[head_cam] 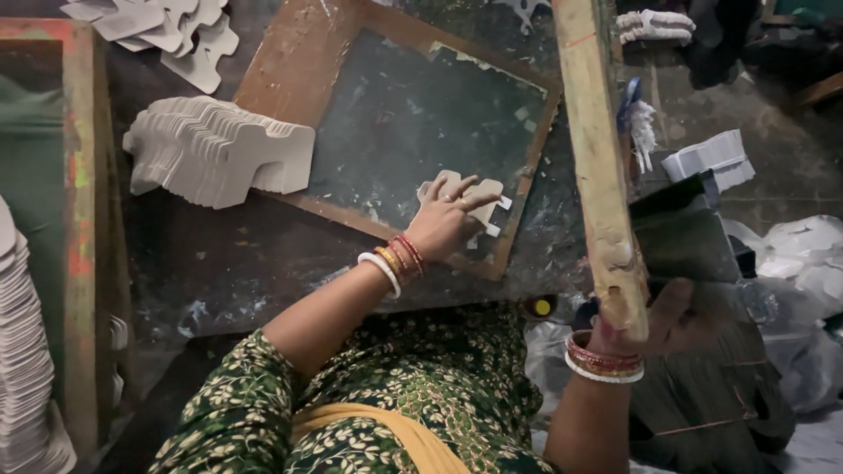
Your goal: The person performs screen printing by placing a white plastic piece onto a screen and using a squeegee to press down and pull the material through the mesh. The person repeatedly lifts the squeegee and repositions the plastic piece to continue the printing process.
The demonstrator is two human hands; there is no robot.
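Note:
My left hand (448, 219) lies flat, fingers spread, on a small white die-cut card piece (486, 195) that rests on the dark glass of a brown-framed panel (290, 61). My right hand (654, 318) grips the lower end of a raised wooden frame (593, 149), which is tilted up at the right with a dark mesh screen (680, 237) hanging from it. Both wrists wear red and white bangles.
A fanned stack of white die-cut cards (211, 149) sits left of the panel; loose ones (167, 26) lie at the top left. More card stacks stand at the far left (22, 351) and the right (711, 158). A red-edged wooden frame (79, 219) runs along the left. Crumpled plastic (808, 254) lies at the right.

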